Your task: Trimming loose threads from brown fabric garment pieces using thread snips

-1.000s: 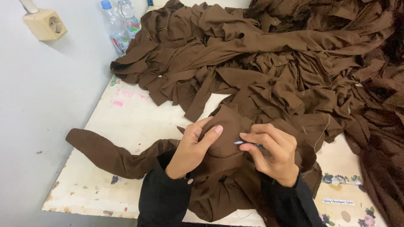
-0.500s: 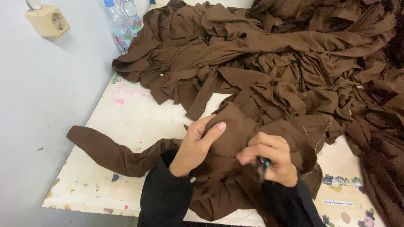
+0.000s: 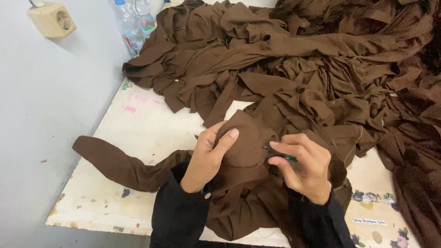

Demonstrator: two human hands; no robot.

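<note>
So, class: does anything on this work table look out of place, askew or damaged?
The table top is worn: pink marks near its far left, chipped patches along the near edge. One sleeve trails left from the garment both hands hold. Nothing else stands out.

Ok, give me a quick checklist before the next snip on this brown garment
1. Left hand holds the brown fabric garment bunched up: ok.
2. Right hand grips the small green-handled metal tool: ok.
3. Tool tip at the fabric: ok.
4. Left thumb away from the tip: ok.
5. Loose thread at the tip: cannot tell.
6. Pile of brown garments apart from the hands: ok.
</note>
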